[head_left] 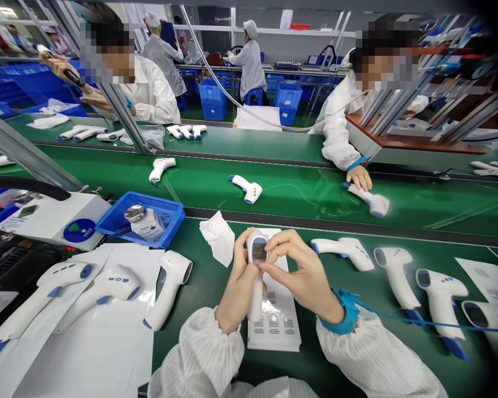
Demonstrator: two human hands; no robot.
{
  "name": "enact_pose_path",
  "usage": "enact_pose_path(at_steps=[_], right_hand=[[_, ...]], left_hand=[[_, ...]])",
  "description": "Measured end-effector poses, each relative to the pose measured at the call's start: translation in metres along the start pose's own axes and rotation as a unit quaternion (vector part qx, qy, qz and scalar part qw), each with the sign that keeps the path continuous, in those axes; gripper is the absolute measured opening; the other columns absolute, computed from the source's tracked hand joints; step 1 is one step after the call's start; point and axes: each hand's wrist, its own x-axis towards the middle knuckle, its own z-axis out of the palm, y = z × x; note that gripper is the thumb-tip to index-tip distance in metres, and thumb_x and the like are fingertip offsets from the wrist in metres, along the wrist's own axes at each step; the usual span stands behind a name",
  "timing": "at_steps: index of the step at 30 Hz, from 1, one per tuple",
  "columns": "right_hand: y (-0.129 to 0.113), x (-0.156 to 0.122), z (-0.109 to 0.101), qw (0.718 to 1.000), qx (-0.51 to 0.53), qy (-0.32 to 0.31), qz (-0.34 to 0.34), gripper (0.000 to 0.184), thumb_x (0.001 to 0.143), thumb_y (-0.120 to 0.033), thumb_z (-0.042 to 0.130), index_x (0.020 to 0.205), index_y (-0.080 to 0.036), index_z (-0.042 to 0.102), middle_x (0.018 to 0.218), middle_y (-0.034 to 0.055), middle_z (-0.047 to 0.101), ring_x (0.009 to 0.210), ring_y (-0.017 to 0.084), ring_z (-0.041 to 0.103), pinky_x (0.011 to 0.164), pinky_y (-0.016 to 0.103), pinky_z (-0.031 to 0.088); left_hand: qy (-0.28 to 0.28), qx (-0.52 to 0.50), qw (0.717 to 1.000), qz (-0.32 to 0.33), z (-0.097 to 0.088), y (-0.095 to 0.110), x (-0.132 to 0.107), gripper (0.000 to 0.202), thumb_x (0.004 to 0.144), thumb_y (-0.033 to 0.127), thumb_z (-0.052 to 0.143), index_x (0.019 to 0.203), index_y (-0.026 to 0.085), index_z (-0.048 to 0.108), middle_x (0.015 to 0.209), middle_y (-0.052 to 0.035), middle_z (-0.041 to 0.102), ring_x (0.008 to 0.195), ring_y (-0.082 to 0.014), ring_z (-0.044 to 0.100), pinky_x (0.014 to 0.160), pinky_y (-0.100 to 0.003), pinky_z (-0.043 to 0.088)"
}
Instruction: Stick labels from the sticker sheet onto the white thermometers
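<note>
My left hand point(236, 282) grips the handle of a white infrared thermometer point(256, 265) upright, its dark display facing me. My right hand point(302, 271) pinches the thermometer's head between thumb and fingers. Beneath them lies a printed instruction leaflet point(274, 326). A crumpled white tissue point(218, 239) sits just beyond my left hand. Several more white thermometers point(396, 276) lie to my right, and others point(103, 293) rest on a white sheet point(87, 354) to my left. A blue antistatic strap point(342, 312) circles my right wrist, trailing a blue cord.
A blue tray point(120, 221) holds a labelled bottle point(145, 224) at left, beside a white machine point(53, 218). Beyond the green bench mat point(315, 354), a green conveyor belt point(299, 190) carries thermometers. Co-workers in white coats sit across it, and blue crates point(212, 99) stand behind them.
</note>
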Motion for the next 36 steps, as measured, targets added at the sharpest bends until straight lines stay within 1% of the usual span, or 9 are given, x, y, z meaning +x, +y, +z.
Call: enact_pose_path(at_steps=[6,9,16,21,26,30,31,33,36], right_hand=[[0.008,0.005,-0.001,0.997,-0.004,0.046,0.065,0.01,0.081,-0.028,0.07,0.085,-0.025,0.062,0.105,0.0051,0.06,0.102,0.023,0.059,0.088,0.039,0.049],[0.006,0.005,0.0,0.999,-0.01,0.034,0.024,0.01,0.083,-0.024,0.068,0.075,-0.025,0.062,0.096,0.0034,0.06,0.094,0.021,0.06,0.085,0.038,0.049],[0.005,0.0,-0.001,0.998,0.011,-0.023,-0.053,0.012,0.083,-0.023,0.068,0.083,-0.026,0.057,0.094,0.0032,0.063,0.093,0.021,0.061,0.083,0.041,0.05],[0.012,0.008,0.001,0.997,0.045,-0.029,0.052,0.049,0.076,-0.023,0.075,0.119,-0.028,0.052,0.118,0.0055,0.063,0.109,0.023,0.06,0.094,0.04,0.05],[0.014,0.016,0.001,0.992,0.067,0.006,0.103,0.012,0.085,-0.03,0.066,0.096,-0.023,0.067,0.096,0.0024,0.072,0.089,0.018,0.068,0.084,0.034,0.055],[0.018,0.01,0.004,0.981,0.095,0.093,0.142,0.015,0.085,-0.035,0.065,0.093,-0.022,0.061,0.093,0.003,0.069,0.089,0.018,0.066,0.077,0.032,0.055],[0.019,0.006,0.005,0.978,0.105,0.073,0.163,0.019,0.084,-0.037,0.067,0.095,-0.023,0.059,0.095,0.0032,0.068,0.09,0.019,0.066,0.075,0.031,0.055],[0.021,0.0,0.01,0.972,0.112,-0.057,0.197,0.028,0.081,-0.039,0.068,0.1,-0.023,0.055,0.1,0.0038,0.067,0.09,0.019,0.065,0.073,0.031,0.054],[0.037,0.008,0.017,0.945,0.039,-0.236,0.224,0.03,0.088,-0.041,0.059,0.108,-0.021,0.051,0.096,0.004,0.067,0.081,0.018,0.065,0.07,0.031,0.053]], left_hand=[[0.014,0.058,0.997,0.038,0.0,-0.004,0.0,0.06,0.087,0.027,0.049,0.142,0.04,0.029,0.109,-0.0032,0.053,0.05,-0.0062,0.05,0.05,-0.024,0.048],[0.023,0.079,0.995,0.052,0.001,-0.003,-0.001,0.059,0.088,0.03,0.051,0.143,0.038,0.03,0.111,-0.0043,0.053,0.052,-0.0069,0.051,0.052,-0.024,0.049],[0.001,0.018,1.0,0.01,-0.001,0.0,0.0,0.06,0.087,0.027,0.048,0.142,0.039,0.028,0.088,0.0002,0.056,0.046,-0.0073,0.047,0.047,-0.023,0.044],[-0.011,0.048,0.998,0.033,0.0,-0.001,-0.001,0.06,0.088,0.034,0.052,0.144,0.036,0.031,0.097,-0.0038,0.058,0.057,-0.0127,0.054,0.052,-0.026,0.049],[-0.009,0.063,0.997,0.038,0.001,-0.002,-0.007,0.062,0.087,0.029,0.053,0.144,0.032,0.032,0.11,-0.0071,0.058,0.07,-0.016,0.059,0.061,-0.028,0.052],[0.003,-0.01,1.0,0.012,0.003,0.0,-0.004,0.062,0.088,0.027,0.05,0.144,0.038,0.029,0.115,-0.0042,0.058,0.062,-0.0114,0.057,0.06,-0.027,0.051],[0.025,-0.04,0.999,0.027,0.004,0.001,0.0,0.062,0.088,0.027,0.05,0.144,0.039,0.028,0.118,-0.0036,0.058,0.069,-0.0127,0.06,0.067,-0.028,0.052],[0.065,-0.094,0.991,0.064,0.006,0.003,0.014,0.063,0.089,0.028,0.05,0.146,0.04,0.024,0.123,-0.0029,0.057,0.091,-0.0168,0.064,0.083,-0.032,0.051],[0.06,-0.107,0.99,0.066,0.005,0.006,0.039,0.069,0.091,0.031,0.049,0.15,0.037,0.014,0.133,-0.005,0.053,0.117,-0.021,0.056,0.099,-0.035,0.044]])
